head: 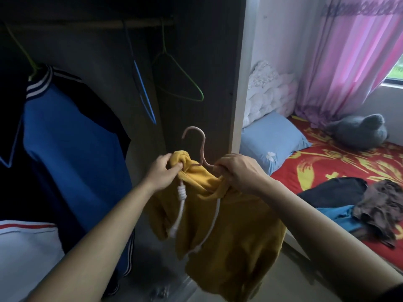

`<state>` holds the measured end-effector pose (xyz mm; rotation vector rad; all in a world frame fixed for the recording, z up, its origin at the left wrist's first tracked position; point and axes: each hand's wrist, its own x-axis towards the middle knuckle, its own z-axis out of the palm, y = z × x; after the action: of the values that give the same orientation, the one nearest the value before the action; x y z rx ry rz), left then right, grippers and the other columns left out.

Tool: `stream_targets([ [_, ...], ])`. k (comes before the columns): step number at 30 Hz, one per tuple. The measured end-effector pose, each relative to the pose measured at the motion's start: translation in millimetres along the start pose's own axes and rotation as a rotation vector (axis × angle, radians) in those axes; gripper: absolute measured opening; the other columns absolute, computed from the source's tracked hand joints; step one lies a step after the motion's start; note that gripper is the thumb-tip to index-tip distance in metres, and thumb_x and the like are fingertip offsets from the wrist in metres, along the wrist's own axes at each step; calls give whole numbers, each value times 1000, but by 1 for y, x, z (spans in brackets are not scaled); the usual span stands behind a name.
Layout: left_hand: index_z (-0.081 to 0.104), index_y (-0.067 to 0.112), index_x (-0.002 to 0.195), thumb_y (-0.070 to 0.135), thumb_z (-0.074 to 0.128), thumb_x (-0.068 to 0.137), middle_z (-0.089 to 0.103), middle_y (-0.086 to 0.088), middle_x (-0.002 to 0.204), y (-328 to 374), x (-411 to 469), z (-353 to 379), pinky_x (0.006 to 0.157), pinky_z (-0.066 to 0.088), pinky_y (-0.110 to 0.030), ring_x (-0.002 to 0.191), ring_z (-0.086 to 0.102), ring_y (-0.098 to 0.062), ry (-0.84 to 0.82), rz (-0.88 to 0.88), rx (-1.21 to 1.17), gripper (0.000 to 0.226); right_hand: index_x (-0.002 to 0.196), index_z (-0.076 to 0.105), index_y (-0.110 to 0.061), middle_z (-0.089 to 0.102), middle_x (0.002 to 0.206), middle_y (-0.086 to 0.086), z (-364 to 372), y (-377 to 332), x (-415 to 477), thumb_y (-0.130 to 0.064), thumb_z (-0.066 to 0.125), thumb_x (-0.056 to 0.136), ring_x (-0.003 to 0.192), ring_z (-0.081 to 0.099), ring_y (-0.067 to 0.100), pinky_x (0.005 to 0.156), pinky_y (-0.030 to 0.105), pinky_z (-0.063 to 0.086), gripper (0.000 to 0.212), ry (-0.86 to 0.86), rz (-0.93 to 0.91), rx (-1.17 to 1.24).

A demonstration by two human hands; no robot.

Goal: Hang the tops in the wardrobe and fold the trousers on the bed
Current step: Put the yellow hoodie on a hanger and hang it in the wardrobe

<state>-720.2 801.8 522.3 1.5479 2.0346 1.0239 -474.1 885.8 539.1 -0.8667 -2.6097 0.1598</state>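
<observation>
Two arms on show, both bare along the forearm. The left hand (162, 171), the one in front of the wardrobe (207, 83), leads back over a bare wrist and a long bare forearm, right to the edge of view. The right hand (237, 171), just past the wardrobe's outer edge: again bare wrist, bare forearm. Then, farthest from the wardrobe, a dark sleeve (392, 290) shows over the upper arm. Black or navy, I can't tell.

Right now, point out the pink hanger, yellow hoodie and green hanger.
pink hanger (203, 149), head view, on its neck
yellow hoodie (229, 236), head view, on its front
green hanger (201, 97), head view, at its lower right corner
</observation>
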Motion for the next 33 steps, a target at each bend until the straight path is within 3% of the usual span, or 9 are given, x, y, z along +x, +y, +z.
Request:
stream_targets([
  [3,61,33,113,44,54,97,66,2,108,-18,-2,-13,92,50,-37,106,61,-17,-82,-86,-209,21,107,68,-25,62,88,-14,-1,-25,18,-44,47,102,73,57,2,59,11,39,28,-58,34,145],
  [5,62,34,107,45,56,96,69,2,103,-29,-4,-24,90,53,-40,101,64,-16,-55,-110,-213,17,109,68,-23,63,90,-15,-2,-42,29,-44,50,101,78,61,2,62,12,46,29,-160,72,281],
  [7,64,32,104,43,59,94,70,3,99,-36,-4,-36,87,55,-40,97,65,-15,-24,-105,-170,16,111,70,-20,67,95,-10,-3,-56,37,-44,52,100,85,65,6,70,17,56,32,-230,129,441],
  [11,66,27,93,43,65,89,69,4,88,-43,-2,-76,74,54,-34,89,65,-16,59,-60,9,16,103,77,-18,73,98,-8,-10,-83,62,-39,60,97,89,70,9,70,15,55,27,-253,269,813],
  [14,65,22,98,46,67,86,66,1,98,-41,3,-118,82,52,-38,96,61,-21,154,-16,227,27,98,79,-16,77,92,-8,-20,-106,88,-30,68,91,84,73,7,67,16,56,18,-239,342,1020],
  [20,41,18,143,46,59,91,40,-9,145,-23,15,-207,102,42,-46,130,41,-31,410,59,561,62,98,78,-15,75,104,-1,-40,-147,146,-21,70,83,91,71,12,67,19,56,18,-69,313,1076],
  [24,33,15,147,39,59,91,26,-13,154,-8,24,-265,107,35,-51,141,26,-34,576,111,775,66,99,76,-6,71,92,2,-52,-176,180,-16,66,84,75,69,11,60,21,60,20,25,286,1136],
  [29,28,8,148,37,56,91,27,-22,152,11,45,-313,110,28,-58,139,24,-39,683,0,949,70,106,71,-6,71,109,19,-69,-203,227,-13,67,88,100,69,31,90,43,58,19,58,209,1145],
  [33,27,8,151,24,55,88,12,-17,162,19,63,-340,117,12,-61,149,8,-34,762,-27,966,70,92,73,-2,73,96,21,-72,-226,277,-13,68,86,90,70,32,87,45,56,13,137,127,1176],
])
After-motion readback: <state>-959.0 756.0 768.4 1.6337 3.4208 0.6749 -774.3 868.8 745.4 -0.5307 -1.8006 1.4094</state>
